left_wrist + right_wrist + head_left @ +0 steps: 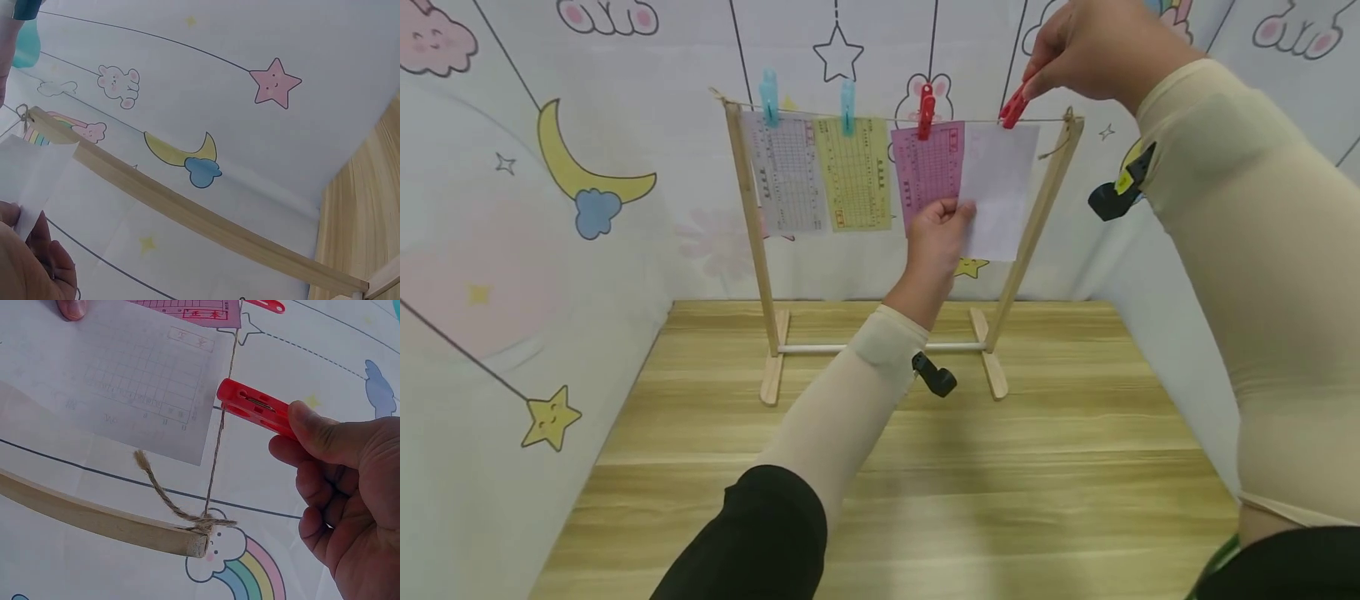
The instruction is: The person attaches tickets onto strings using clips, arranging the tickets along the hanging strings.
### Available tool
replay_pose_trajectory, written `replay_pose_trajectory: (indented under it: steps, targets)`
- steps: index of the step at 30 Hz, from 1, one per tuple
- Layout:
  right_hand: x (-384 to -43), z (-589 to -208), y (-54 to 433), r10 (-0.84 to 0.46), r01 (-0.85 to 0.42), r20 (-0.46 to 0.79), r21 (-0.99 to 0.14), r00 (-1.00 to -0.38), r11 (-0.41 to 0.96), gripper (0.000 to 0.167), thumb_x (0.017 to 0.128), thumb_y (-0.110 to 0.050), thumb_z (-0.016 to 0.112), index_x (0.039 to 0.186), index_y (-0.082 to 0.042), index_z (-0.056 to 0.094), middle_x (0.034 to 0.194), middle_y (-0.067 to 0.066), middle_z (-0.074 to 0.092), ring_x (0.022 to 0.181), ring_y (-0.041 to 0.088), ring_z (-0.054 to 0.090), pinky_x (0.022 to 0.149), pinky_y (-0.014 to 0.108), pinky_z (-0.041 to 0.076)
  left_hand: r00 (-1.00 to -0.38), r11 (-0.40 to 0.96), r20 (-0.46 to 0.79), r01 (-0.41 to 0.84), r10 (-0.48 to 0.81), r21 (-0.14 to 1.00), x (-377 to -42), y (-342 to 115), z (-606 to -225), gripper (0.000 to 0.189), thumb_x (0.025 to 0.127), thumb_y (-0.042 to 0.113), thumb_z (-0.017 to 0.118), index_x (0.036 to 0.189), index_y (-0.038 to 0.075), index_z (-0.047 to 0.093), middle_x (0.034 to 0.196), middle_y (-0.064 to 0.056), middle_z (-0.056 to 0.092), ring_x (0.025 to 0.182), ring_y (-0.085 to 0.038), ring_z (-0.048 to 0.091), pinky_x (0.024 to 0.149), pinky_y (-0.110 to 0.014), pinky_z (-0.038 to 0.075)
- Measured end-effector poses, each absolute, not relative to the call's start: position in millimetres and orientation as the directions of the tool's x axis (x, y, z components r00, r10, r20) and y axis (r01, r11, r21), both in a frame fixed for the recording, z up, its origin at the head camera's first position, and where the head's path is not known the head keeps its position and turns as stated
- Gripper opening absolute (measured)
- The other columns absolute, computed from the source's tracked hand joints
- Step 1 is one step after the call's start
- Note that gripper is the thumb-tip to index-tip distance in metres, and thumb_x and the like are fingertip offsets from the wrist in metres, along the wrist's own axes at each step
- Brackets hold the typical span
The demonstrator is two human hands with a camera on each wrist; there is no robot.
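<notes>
A white sheet of paper with faint print showing through hangs at the right end of the twine line. My left hand pinches its left edge between thumb and fingers, overlapping the pink printed slip in the head view. Up at the line, my right hand pinches a red clothespin by its handle end. In the right wrist view the tip of that clothespin lies over the twine, close by the paper's upper edge. Another red clothespin clips the pink slip to the line.
A white slip and a yellow slip hang from blue clothespins at the left. The wooden frame's right post and left post hold the line. It stands on a wood-grain table before a cartoon-patterned backdrop.
</notes>
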State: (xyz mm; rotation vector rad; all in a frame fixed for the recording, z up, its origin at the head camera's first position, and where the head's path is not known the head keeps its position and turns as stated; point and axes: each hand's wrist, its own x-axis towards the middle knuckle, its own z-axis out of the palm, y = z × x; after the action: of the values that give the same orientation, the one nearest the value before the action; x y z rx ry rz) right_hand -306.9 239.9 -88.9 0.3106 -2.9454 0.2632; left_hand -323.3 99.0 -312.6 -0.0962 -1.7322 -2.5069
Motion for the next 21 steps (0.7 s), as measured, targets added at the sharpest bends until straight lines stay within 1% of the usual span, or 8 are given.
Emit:
replay_pose_trajectory:
  steps: [6, 10, 13, 18, 21]
  targets:
    - [-311.0, -90.2, 238.2, -0.222, -0.244, 0.177, -0.114, -0.959, 0.963, 0.030, 0.104, -0.030, 0.062, 0.118, -0.005, 0.073, 0.122, 0.016, 0.066, 0.111, 0.030, 0.050, 0.106, 0.049, 0.050, -0.992, -0.338, 0.118, 0.127, -0.047, 0.933, -324.9, 100.5, -313.5, 0.011, 0.097, 0.013, 0.075, 0.097, 0.002, 0.074, 0.085, -0.003, 0.074, 0.075, -0.009, 0.067, 0.068, -0.023, 0.056]
    - [-313.1, -91.7, 237.7, -0.233, -0.257, 0.182, -0.122, -0.955, 0.959, 0.028, 0.103, -0.028, 0.065, 0.115, -0.005, 0.075, 0.119, 0.015, 0.068, 0.108, 0.029, 0.052, 0.106, 0.047, 0.050, -0.990, -0.338, 0.134, 0.143, -0.050, 0.930, -325.7, 99.5, -313.5, 0.011, 0.097, 0.012, 0.075, 0.097, 0.001, 0.073, 0.084, -0.003, 0.073, 0.076, -0.009, 0.066, 0.068, -0.022, 0.055]
    - [-313.9, -93.6, 237.9, -0.240, -0.266, 0.182, -0.130, -0.954, 0.955, 0.027, 0.102, -0.028, 0.067, 0.114, -0.005, 0.075, 0.117, 0.016, 0.069, 0.106, 0.029, 0.054, 0.105, 0.046, 0.052, -0.989, -0.334, 0.138, 0.145, -0.045, 0.932, -325.9, 98.6, -313.9, 0.010, 0.097, 0.013, 0.075, 0.097, 0.003, 0.073, 0.086, -0.002, 0.073, 0.077, -0.009, 0.066, 0.070, -0.022, 0.055]
    - [-314.1, -95.5, 238.0, -0.242, -0.266, 0.166, -0.143, -0.956, 0.953, 0.028, 0.100, -0.030, 0.069, 0.115, -0.006, 0.075, 0.118, 0.016, 0.071, 0.106, 0.030, 0.055, 0.103, 0.047, 0.053, -0.990, -0.332, 0.136, 0.143, -0.043, 0.932, -326.3, 97.7, -312.8, 0.009, 0.097, 0.013, 0.075, 0.098, 0.003, 0.073, 0.087, -0.002, 0.073, 0.078, -0.010, 0.066, 0.072, -0.023, 0.056]
    - [-314.1, -95.3, 238.8, -0.246, -0.269, 0.162, -0.139, -0.956, 0.953, 0.030, 0.100, -0.031, 0.069, 0.116, -0.006, 0.075, 0.119, 0.016, 0.071, 0.106, 0.030, 0.055, 0.103, 0.048, 0.052, -0.989, -0.319, 0.135, 0.145, -0.052, 0.937, -326.8, 97.4, -311.0, 0.010, 0.097, 0.013, 0.075, 0.098, 0.003, 0.073, 0.086, -0.001, 0.072, 0.078, -0.009, 0.064, 0.070, -0.022, 0.055]
